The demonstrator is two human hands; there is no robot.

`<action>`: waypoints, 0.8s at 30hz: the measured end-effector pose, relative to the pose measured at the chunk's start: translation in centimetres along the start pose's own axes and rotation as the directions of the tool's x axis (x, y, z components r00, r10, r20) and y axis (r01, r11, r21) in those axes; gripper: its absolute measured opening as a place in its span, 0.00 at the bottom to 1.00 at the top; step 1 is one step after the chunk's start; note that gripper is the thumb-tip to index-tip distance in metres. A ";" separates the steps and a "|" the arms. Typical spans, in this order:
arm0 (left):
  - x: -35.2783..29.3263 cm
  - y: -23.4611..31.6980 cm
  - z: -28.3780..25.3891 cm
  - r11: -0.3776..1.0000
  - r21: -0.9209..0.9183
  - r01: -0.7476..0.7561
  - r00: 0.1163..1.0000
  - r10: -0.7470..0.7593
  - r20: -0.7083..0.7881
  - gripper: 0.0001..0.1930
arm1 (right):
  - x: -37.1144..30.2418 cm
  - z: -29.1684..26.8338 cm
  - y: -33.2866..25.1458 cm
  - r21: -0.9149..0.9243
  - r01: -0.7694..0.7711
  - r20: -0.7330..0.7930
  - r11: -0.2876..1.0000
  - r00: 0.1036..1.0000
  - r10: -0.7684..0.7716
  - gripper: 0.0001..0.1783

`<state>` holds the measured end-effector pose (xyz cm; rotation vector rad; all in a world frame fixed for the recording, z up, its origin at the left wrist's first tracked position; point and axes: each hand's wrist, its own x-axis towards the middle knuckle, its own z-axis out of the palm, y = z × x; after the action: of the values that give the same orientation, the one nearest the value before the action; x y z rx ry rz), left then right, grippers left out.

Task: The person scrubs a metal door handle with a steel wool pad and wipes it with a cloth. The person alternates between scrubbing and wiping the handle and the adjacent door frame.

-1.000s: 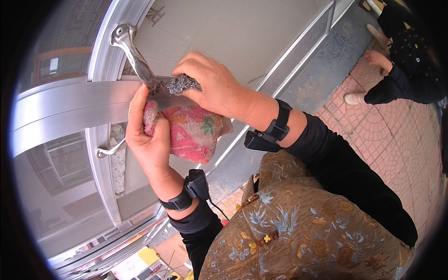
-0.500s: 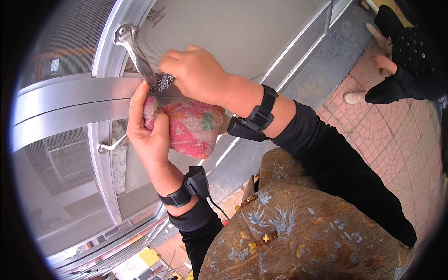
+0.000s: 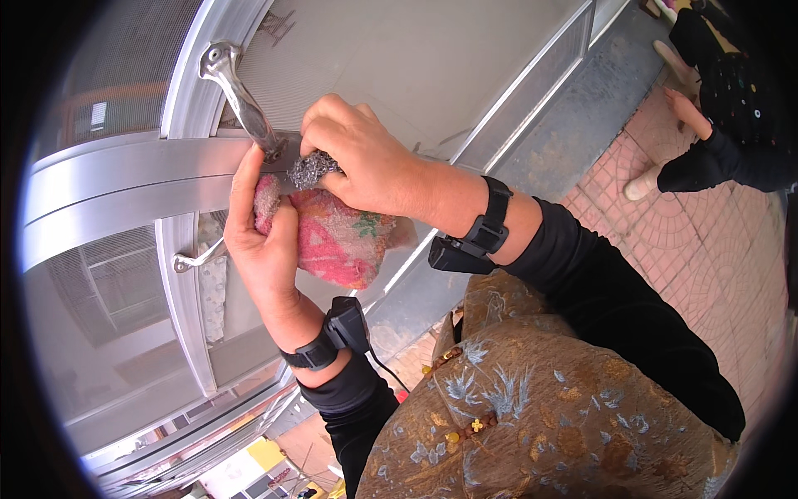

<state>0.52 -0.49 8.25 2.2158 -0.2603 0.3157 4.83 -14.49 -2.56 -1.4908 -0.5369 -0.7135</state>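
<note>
A curved metal door handle (image 3: 241,101) is fixed on the silver door frame (image 3: 125,170). My left hand (image 3: 268,229) grips a pink, red and grey patterned cloth (image 3: 337,241), which hangs down on its right side. The left index finger reaches up to the lower end of the handle. My right hand (image 3: 353,154) is closed on a grey steel wool scourer (image 3: 312,169). That scourer sits just right of the handle's lower end, apart from it and above the cloth.
A second metal handle (image 3: 198,259) is on the neighbouring door panel, below and left. At the upper right, another person (image 3: 723,125) in dark clothes is on the pink paved floor (image 3: 665,224). A grey sill (image 3: 549,125) runs along the door's foot.
My right hand has drawn the steel wool scourer away from the handle's lower end, slightly right and down. My left hand and the cloth stay nearly in place.
</note>
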 end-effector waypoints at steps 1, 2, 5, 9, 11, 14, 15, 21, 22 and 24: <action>-0.1 0.1 0.0 1.000 -0.025 -0.003 1.000 0.004 0.010 0.33 | 0.1 0.1 -0.1 -0.015 0.028 -0.003 0.999 1.000 -0.028 0.16; -0.2 0.1 0.0 1.000 -0.029 0.012 1.000 -0.012 -0.003 0.33 | 0.2 0.1 -0.1 -0.029 0.057 -0.015 0.998 0.998 -0.057 0.14; -0.2 -0.1 0.1 0.998 -0.059 0.009 1.000 -0.009 -0.006 0.33 | 0.6 0.5 -0.1 -0.102 0.166 -0.055 0.981 0.984 -0.172 0.11; -0.1 -0.4 0.2 0.999 -0.037 -0.028 1.000 0.028 -0.013 0.33 | 1.7 1.7 0.0 -0.144 0.084 -0.042 0.986 0.995 -0.091 0.18; 0.0 -0.5 0.1 0.999 -0.017 -0.038 0.999 0.037 -0.024 0.33 | 2.2 2.2 -0.1 -0.102 0.017 -0.105 0.995 0.994 -0.028 0.20; -0.2 -0.7 0.1 1.000 -0.020 -0.020 0.999 0.020 -0.032 0.34 | 2.8 2.3 -0.3 -0.102 -0.007 -0.115 0.995 0.993 -0.005 0.22; -0.1 -0.7 0.1 0.999 -0.025 -0.023 0.999 0.023 -0.033 0.34 | 3.0 2.3 -0.3 -0.106 -0.003 -0.101 0.994 0.995 -0.008 0.21; 0.0 -0.7 0.2 0.999 0.015 -0.035 0.999 0.036 -0.034 0.34 | 3.4 1.5 0.0 -0.145 0.053 -0.076 0.988 0.995 -0.064 0.19; 0.0 -0.7 0.3 1.000 0.004 -0.023 0.999 0.024 -0.036 0.34 | 3.4 1.5 0.1 -0.145 0.056 -0.074 0.988 0.995 -0.067 0.18; 0.0 -0.6 0.3 0.999 -0.003 -0.036 0.999 0.036 -0.036 0.33 | 3.3 1.3 0.3 -0.141 0.059 -0.063 0.988 0.996 -0.068 0.17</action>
<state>0.72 -0.34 7.61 2.2019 -0.2815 0.3737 7.50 -13.53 -0.35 -1.5787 -0.4929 -0.8633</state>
